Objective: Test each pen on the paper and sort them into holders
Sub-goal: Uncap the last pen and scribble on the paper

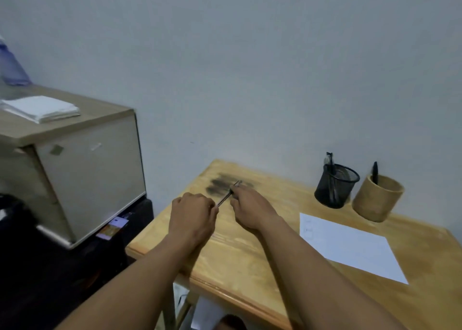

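Both hands hold one thin dark pen (228, 195) above the left part of the wooden table (240, 259). My left hand (192, 217) grips its near end and my right hand (250, 207) pinches it farther up; its far tip sticks out past my right fingers. Several dark pens lie blurred on the table just behind (220, 185). A white sheet of paper (350, 247) with faint marks lies to the right. Behind the sheet stand a black mesh holder (335, 187) with pens in it and a tan wooden holder (377, 199) with one black pen.
A beige cabinet (75, 169) stands left of the table with folded white cloth (41, 108) on top. A dark object sits under the cabinet. The wall runs close behind the table and the holders.
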Demonstrator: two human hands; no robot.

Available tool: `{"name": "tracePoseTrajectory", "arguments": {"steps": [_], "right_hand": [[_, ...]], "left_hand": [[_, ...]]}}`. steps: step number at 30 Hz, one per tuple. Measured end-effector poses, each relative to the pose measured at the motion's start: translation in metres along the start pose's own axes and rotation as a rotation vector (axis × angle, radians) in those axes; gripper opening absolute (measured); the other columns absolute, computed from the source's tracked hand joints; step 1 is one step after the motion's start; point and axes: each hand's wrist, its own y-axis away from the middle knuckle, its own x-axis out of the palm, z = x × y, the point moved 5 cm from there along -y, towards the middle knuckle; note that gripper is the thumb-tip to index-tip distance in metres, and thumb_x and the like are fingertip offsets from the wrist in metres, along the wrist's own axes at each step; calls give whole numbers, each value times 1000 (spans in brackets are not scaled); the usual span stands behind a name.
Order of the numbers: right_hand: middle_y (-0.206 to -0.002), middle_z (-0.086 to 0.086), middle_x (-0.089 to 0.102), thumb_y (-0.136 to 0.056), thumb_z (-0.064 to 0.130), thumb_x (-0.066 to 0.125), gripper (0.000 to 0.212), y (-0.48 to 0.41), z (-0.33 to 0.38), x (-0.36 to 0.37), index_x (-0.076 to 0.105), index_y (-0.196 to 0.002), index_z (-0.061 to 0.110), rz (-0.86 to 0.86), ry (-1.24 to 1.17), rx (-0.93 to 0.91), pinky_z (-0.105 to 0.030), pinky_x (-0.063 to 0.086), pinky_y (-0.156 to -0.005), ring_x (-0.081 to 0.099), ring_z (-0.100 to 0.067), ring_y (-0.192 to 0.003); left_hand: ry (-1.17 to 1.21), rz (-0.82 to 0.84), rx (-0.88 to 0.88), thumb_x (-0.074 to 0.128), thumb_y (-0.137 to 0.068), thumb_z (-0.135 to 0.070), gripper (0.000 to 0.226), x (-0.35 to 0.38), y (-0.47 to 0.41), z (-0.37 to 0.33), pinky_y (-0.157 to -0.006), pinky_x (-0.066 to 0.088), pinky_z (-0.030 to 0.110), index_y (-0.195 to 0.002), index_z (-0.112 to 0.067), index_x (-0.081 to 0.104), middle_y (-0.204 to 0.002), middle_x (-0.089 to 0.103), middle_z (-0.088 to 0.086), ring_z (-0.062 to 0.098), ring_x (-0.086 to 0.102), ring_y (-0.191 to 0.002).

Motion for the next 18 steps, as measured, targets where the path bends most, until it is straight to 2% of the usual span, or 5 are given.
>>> {"name": "tracePoseTrajectory", "arguments": {"steps": [4, 7, 12, 15, 18], "right_hand": [[-146, -8, 52, -104, 24, 42, 46, -5, 1, 5, 46, -149, 15, -16, 18, -22, -43, 41, -110, 44, -29, -137], [-129, -5, 60, -102, 24, 47, 36, -3, 1, -1, 58, -136, 19, -116, 51, -34, -45, 51, -96, 53, -29, -122], [-107, -1, 67, -101, 28, 51, 22, 11, 8, -22, 70, -109, 21, -229, 148, -65, -41, 51, -78, 58, -28, -103], [-104, 0, 66, -100, 24, 49, 22, 28, 6, -36, 69, -108, 22, -283, 123, -49, -39, 47, -74, 55, -26, -99], [-101, 0, 67, -97, 18, 49, 25, 46, -2, -54, 70, -110, 24, -355, -13, 44, -40, 48, -75, 54, -23, -97]], "left_hand": [[20, -43, -30, 49, -96, -39, 28, -3, -1, 1, -83, 38, 38, -91, -30, 75, -83, 71, -8, 20, 58, -93], [74, -107, -26, 50, -96, -34, 27, -12, -2, 1, -76, 31, 34, -88, -28, 75, -79, 70, -6, 20, 58, -90], [177, -163, 10, 54, -97, -31, 21, -28, -10, -3, -75, 37, 34, -96, -28, 75, -84, 73, -5, 22, 59, -95], [279, -194, -13, 55, -97, -33, 23, -35, -14, -11, -82, 49, 39, -111, -27, 71, -97, 75, -6, 24, 61, -101], [401, -186, -39, 56, -96, -33, 35, -38, -14, -28, -91, 50, 41, -129, -24, 62, -113, 72, -3, 25, 61, -110]]}}
